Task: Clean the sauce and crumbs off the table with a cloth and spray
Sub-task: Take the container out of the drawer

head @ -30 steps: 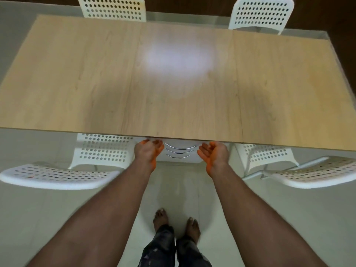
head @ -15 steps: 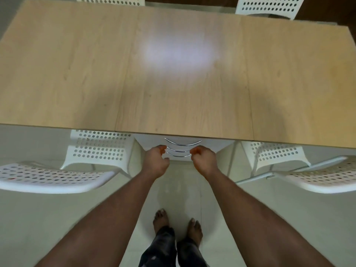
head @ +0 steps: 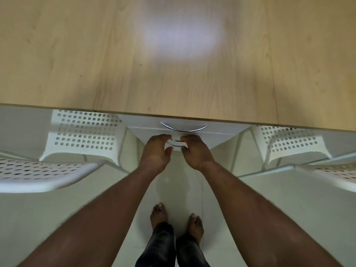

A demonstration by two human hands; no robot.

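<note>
Two hands (head: 157, 151) (head: 196, 152), three handles (head: 184, 128)

A white drawer unit (head: 221, 134) stands on the floor under the near edge, its front carrying three curved chrome handles stacked one above the other; the top handle (head: 184, 128) shows whole. A white perforated chair (head: 82, 135) sits to the left of the unit and another perforated chair (head: 294, 143) to its right, both tucked partly beneath. The floor (head: 269, 205) is pale glossy tile. Two bare feet (head: 159, 215) below dark trouser legs (head: 159, 245) stand on it.
</note>
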